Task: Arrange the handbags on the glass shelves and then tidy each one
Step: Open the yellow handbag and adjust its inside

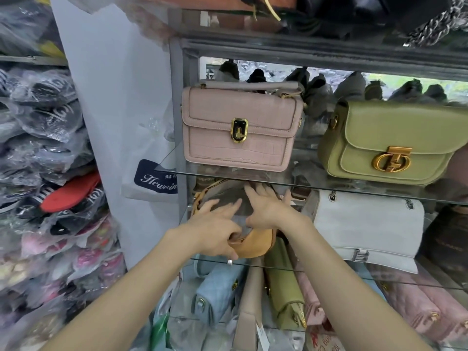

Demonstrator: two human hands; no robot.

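the tan handbag [255,245] sits at the front edge of the middle glass shelf [278,267], part of it veiled by a translucent wrapper. the left hand [217,231] pinches its near rim; the right hand [266,209] lies open, fingers spread on the wrapper. a careless tug could slide it off onto the bags below, or nudge the grey handbag [367,229] just beside it.

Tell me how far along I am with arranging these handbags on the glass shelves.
Done: the pink bag and green bag stand upright on the upper glass shelf. In hand: your left hand and right hand are on the tan bag. Left: the bags below lie bunched together.
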